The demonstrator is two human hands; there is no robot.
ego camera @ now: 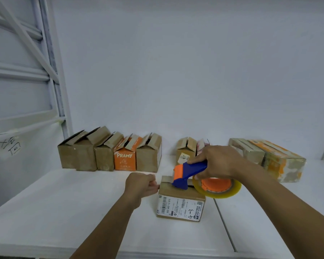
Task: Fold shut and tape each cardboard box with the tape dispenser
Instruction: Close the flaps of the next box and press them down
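Head | right grip (219, 161) grasps tape dispenser (187, 171) on box (180, 206) | left grip (141, 186) pinches box edge

I read "PRAMY" on the orange box (125, 159); the label (180, 208) on the near box (176, 191) shows "502-602-12-015" and handwritten "4-3".

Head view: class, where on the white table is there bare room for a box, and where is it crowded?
Bare: table left of the left forearm, before the open-box row; also the gap right of that row. Crowded: the back edge and round the labelled box.
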